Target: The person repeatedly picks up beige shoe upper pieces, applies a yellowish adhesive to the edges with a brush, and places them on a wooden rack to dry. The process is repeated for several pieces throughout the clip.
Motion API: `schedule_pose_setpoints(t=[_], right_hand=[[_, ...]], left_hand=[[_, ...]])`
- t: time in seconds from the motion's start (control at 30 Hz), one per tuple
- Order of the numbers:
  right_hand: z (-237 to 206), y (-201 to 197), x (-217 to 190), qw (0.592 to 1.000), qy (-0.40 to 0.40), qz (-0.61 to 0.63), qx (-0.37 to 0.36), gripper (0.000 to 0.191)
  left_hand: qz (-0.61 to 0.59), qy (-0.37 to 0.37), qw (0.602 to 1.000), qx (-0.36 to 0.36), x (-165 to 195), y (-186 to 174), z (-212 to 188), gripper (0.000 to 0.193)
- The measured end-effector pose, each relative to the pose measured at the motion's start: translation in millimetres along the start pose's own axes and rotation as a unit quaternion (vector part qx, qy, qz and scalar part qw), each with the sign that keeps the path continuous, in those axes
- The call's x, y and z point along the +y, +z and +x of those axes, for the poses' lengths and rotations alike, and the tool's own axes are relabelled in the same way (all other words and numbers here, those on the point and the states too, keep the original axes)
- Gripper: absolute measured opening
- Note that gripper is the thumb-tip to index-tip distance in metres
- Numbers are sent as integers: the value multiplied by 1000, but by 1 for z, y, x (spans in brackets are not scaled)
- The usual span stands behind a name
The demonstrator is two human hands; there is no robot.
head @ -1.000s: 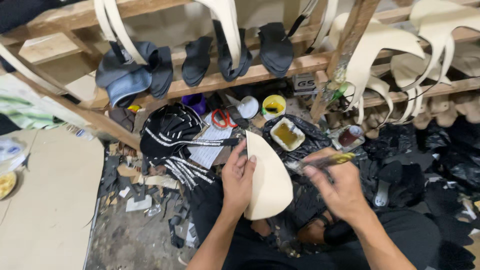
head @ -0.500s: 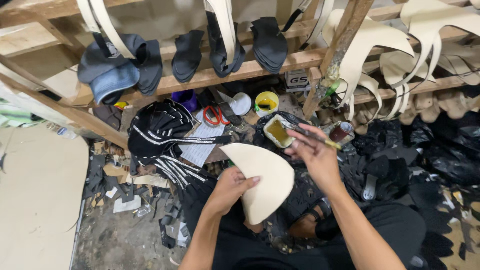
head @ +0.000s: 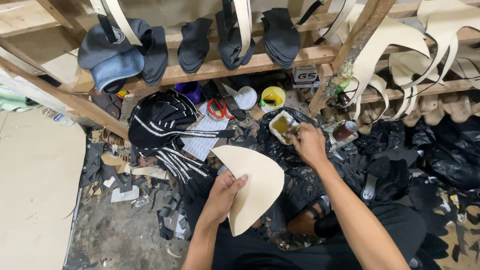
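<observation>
A cream leather piece [head: 255, 187] is gripped by the left hand [head: 225, 192]; a brush [head: 294, 129] (tip in the glue tub [head: 281, 126]) is pinched by the right hand [head: 310, 144].

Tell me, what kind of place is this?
Likely a small shoemaking workshop. Black shoe parts hang on a wooden rack, the left hand holds a cream cut-out piece, and the right hand reaches into a glue tub.
</observation>
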State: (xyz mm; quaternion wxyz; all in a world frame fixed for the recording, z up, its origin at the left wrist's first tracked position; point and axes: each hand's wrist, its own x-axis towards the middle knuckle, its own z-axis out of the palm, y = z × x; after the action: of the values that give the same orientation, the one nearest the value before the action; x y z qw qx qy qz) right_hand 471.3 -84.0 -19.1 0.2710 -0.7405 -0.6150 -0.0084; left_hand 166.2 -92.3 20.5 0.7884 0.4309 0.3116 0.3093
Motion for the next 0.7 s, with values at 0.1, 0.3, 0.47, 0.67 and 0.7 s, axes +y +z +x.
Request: schedule_pose_setpoints(t=[0.1,0.3,0.47,0.67,0.7], right_hand=[[-6,-11,1,994,18,65,84,15],[-17,-67,-19,995,19,101,22,19],[-43,-125,-57,938,28,344,40,16],[-40,-160,-74,941,-63,329,46,13],[-40,-163,-75,936,-47,346,43,11]], left_hand=[[-9,5,1000,-1,1,1,3,28],[7,19,998,-52,12,22,13,31],[7,-13,995,-94,28,43,11,44],[8,-27,992,-120,43,64,14,47],[14,-21,991,-130,44,66,15,47]])
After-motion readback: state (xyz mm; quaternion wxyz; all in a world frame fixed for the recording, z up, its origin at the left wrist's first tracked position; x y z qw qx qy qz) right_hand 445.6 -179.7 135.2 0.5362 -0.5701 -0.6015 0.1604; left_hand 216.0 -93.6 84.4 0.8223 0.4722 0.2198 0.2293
